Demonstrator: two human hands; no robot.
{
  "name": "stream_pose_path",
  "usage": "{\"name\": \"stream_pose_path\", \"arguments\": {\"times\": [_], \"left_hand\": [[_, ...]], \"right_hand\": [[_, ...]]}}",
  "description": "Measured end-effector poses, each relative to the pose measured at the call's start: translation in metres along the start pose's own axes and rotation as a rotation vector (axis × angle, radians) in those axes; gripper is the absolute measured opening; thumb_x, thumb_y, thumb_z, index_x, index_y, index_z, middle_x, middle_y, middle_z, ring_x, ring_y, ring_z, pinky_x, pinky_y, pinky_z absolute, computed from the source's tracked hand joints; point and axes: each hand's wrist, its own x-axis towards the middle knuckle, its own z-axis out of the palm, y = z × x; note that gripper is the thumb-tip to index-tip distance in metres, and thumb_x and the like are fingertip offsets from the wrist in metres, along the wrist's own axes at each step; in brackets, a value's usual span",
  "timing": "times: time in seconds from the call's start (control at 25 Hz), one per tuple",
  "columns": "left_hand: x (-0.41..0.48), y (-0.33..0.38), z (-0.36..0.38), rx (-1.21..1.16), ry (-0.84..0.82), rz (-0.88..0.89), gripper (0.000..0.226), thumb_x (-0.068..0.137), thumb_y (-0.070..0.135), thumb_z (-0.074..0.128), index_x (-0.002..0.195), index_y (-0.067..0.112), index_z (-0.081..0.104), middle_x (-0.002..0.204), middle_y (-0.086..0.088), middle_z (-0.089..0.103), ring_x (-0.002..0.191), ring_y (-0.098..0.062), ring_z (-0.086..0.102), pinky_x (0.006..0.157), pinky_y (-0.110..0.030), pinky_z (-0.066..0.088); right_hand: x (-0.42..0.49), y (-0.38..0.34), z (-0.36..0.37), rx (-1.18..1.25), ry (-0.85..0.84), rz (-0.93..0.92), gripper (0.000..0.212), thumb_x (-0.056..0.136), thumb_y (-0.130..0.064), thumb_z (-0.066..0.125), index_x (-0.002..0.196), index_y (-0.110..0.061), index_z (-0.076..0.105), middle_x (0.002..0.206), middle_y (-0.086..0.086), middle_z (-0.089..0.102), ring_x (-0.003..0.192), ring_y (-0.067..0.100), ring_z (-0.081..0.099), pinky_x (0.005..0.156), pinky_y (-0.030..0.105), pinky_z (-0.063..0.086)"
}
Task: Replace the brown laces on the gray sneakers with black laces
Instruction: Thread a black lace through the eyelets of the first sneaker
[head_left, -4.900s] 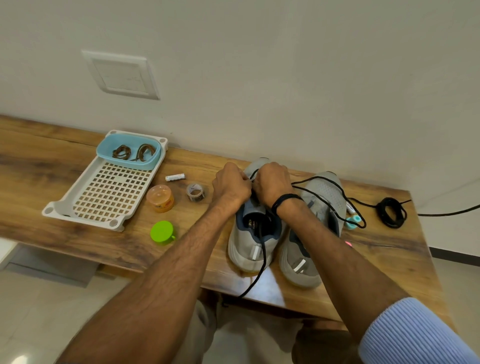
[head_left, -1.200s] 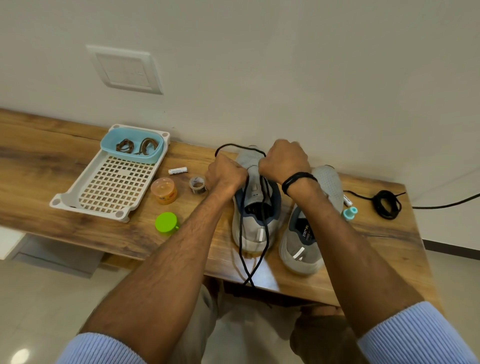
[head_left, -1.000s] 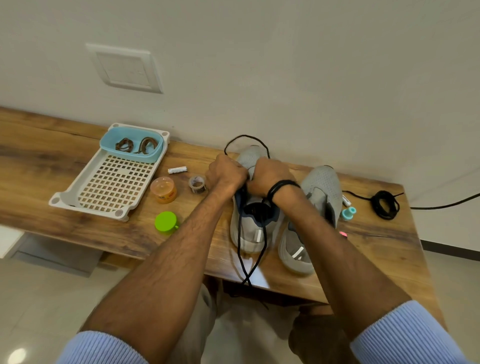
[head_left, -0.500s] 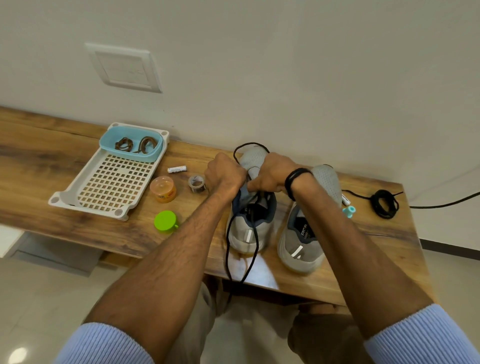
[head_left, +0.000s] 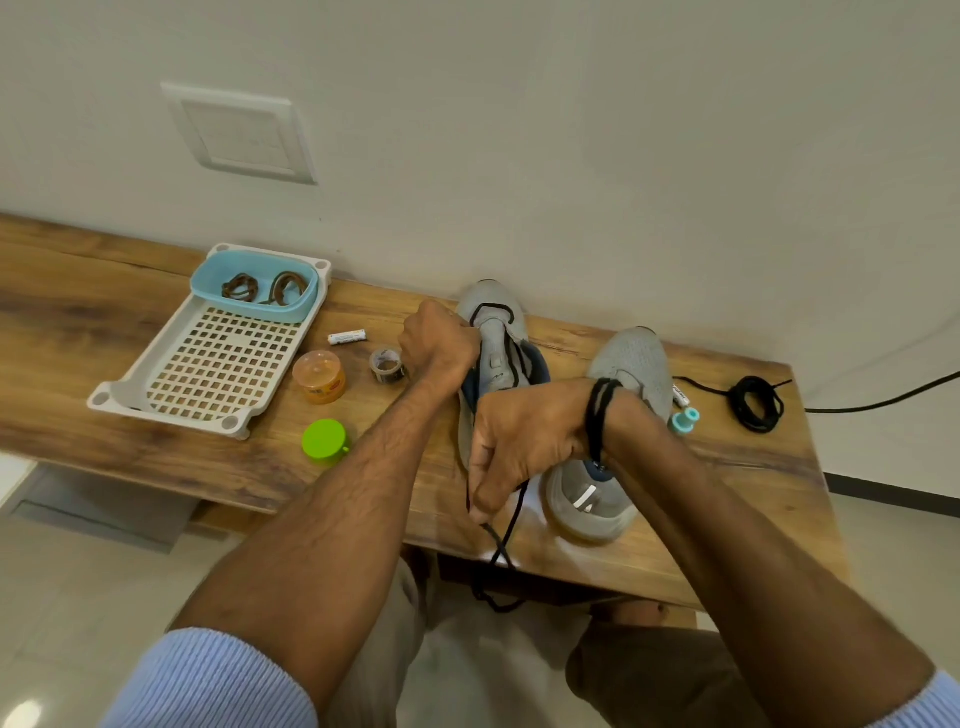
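Carefully handled: limp black lace

By the right hand the black lace is pinched near the bench edge; the gray sneaker is gripped by the left hand. Limp cord is probably best taken near its stiff tip.

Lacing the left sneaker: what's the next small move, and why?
Probably draw the right hand toward the body: it pinches the thin black lace, whose loop looks loose across the toe eyelets of the gray mesh sneaker, while the left hand grips that sneaker's side.
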Motion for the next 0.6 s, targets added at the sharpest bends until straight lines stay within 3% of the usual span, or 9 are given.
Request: {"name": "stream_pose_path", "arguments": {"times": [0.08, 0.16, 0.24, 0.28, 0.44, 0.6], "left_hand": [[-0.001, 0.001, 0.000, -0.004, -0.010, -0.007, 0.019, 0.071, 0.020, 0.065, 0.088, 0.017, 0.074, 0.092, -0.007, 0.071, 0.087, -0.029, 0.067, 0.065, -0.035, 0.057], [0.000, 0.002, 0.000, -0.009, -0.011, -0.014, 0.019, 0.071, 0.019, 0.064, 0.088, 0.017, 0.074, 0.093, -0.006, 0.071, 0.087, -0.028, 0.067, 0.066, -0.034, 0.056], [0.000, 0.002, 0.000, -0.011, -0.016, -0.018, 0.019, 0.071, 0.020, 0.064, 0.087, 0.016, 0.073, 0.092, -0.006, 0.071, 0.088, -0.028, 0.067, 0.065, -0.033, 0.054], [0.000, 0.002, -0.001, -0.011, -0.017, -0.020, 0.019, 0.071, 0.020, 0.064, 0.087, 0.016, 0.073, 0.092, -0.006, 0.071, 0.088, -0.028, 0.067, 0.065, -0.032, 0.054], [0.001, 0.003, -0.002, -0.003, -0.030, -0.030, 0.022, 0.073, 0.021, 0.067, 0.093, 0.014, 0.073, 0.100, -0.010, 0.070, 0.096, -0.031, 0.065, 0.066, -0.030, 0.048], [0.005, 0.001, -0.004, 0.001, -0.025, -0.022, 0.022, 0.072, 0.023, 0.069, 0.090, 0.010, 0.071, 0.097, -0.012, 0.070, 0.094, -0.033, 0.065, 0.065, -0.031, 0.048]], "right_hand": [[-0.008, 0.006, -0.011, 0.021, 0.123, 0.088, 0.023, 0.078, -0.041, 0.078, 0.081, -0.019, 0.079, 0.066, -0.011, 0.065, 0.070, 0.004, 0.056, 0.074, 0.026, 0.052], [-0.002, 0.022, -0.027, 0.076, 0.470, 0.207, 0.028, 0.082, -0.045, 0.074, 0.080, -0.018, 0.078, 0.061, -0.008, 0.060, 0.054, 0.004, 0.049, 0.053, 0.020, 0.042], [0.017, 0.037, -0.035, 0.141, 0.890, 0.350, 0.030, 0.083, -0.041, 0.072, 0.085, -0.011, 0.074, 0.068, -0.002, 0.064, 0.058, 0.010, 0.057, 0.051, 0.024, 0.041], [0.028, 0.039, -0.034, 0.114, 0.993, 0.394, 0.031, 0.084, -0.040, 0.070, 0.086, -0.009, 0.071, 0.075, 0.002, 0.066, 0.068, 0.017, 0.062, 0.055, 0.025, 0.043], [0.067, 0.030, -0.022, -0.017, 1.013, 0.394, 0.023, 0.089, -0.033, 0.060, 0.080, -0.015, 0.049, 0.091, 0.011, 0.062, 0.086, 0.030, 0.061, 0.062, 0.031, 0.041], [0.077, 0.024, -0.023, -0.036, 1.059, 0.408, 0.016, 0.088, -0.028, 0.062, 0.086, -0.019, 0.048, 0.100, 0.008, 0.067, 0.091, 0.028, 0.064, 0.063, 0.031, 0.044]]}}
